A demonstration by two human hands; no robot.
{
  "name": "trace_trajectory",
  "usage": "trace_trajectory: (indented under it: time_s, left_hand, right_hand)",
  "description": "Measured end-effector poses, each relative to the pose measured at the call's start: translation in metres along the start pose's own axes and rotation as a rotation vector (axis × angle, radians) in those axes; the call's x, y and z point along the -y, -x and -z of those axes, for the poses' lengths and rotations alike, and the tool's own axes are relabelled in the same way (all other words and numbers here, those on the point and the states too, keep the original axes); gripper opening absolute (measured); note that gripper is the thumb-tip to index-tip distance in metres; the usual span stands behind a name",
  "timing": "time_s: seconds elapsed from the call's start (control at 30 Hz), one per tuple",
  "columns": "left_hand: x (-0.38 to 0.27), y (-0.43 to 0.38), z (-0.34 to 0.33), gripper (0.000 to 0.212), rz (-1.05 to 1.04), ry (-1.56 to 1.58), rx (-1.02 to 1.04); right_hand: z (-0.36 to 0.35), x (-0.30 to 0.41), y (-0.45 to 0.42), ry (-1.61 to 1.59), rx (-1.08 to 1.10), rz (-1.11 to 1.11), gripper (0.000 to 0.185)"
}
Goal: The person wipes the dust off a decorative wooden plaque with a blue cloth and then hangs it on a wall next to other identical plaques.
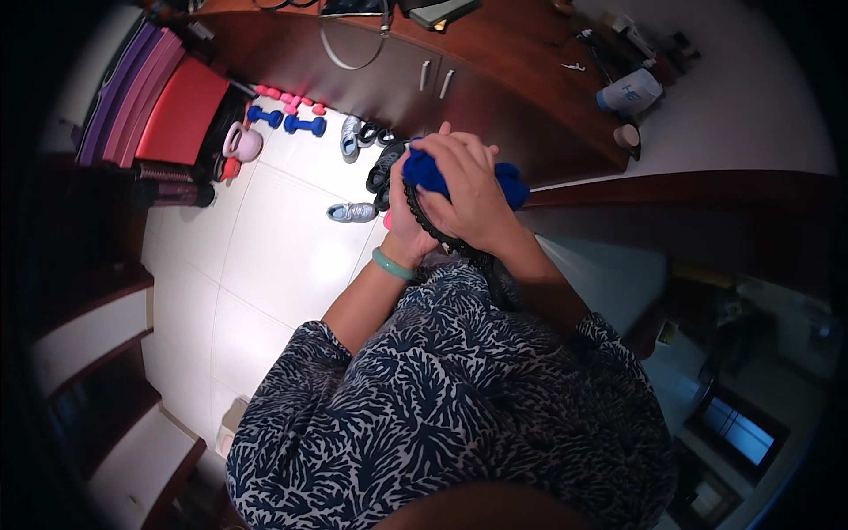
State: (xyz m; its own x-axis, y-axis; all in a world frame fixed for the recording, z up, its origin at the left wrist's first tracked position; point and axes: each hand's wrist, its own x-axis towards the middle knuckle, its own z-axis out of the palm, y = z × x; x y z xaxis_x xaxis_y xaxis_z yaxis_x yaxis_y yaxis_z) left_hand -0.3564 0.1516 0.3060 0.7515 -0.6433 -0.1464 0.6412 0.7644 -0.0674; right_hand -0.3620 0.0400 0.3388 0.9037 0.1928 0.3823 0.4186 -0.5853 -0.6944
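My left hand (409, 228), with a green bangle at the wrist, supports a black beaded strap or band (427, 224) from the left. Laid over it is my right hand (468, 185), its fingers pressing a bunched blue cloth (425, 173) against the band and the left palm. More of the cloth sticks out to the right, behind the right hand. The band's lower end runs down to the front of the patterned garment; what it belongs to is partly hidden by the hands.
A wooden cabinet (397, 63) with metal handles stands ahead. Shoes (353, 212), blue dumbbells (305, 125) and a pink kettlebell (243, 142) are on the tiled floor. A white bottle (629, 91) and a small jar (626, 136) stand on the cabinet top. At left are stacked steps or mats (182, 109).
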Motion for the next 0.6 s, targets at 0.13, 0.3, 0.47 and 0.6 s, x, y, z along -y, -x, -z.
trace_trajectory:
  time_s: [0.13, 0.3, 0.47, 0.6]
  left_hand:
    - [-0.019, 0.000, -0.003, 0.065, -0.056, -0.039, 0.051]
    - [-0.029, 0.008, -0.010, 0.064, -0.036, -0.028, 0.053]
    - [-0.042, 0.009, -0.015, 0.063, -0.071, -0.049, 0.111]
    - [-0.046, 0.011, -0.006, 0.059, -0.147, -0.030, -0.067]
  right_hand:
    - [-0.002, 0.002, -0.010, -0.161, 0.207, 0.206, 0.053]
    - [0.022, 0.004, -0.007, -0.225, 0.444, 0.310, 0.043]
    - [0.035, -0.019, -0.023, -0.095, 0.337, 0.258, 0.042]
    - [0.002, -0.014, -0.049, -0.016, 0.116, 0.196, 0.046]
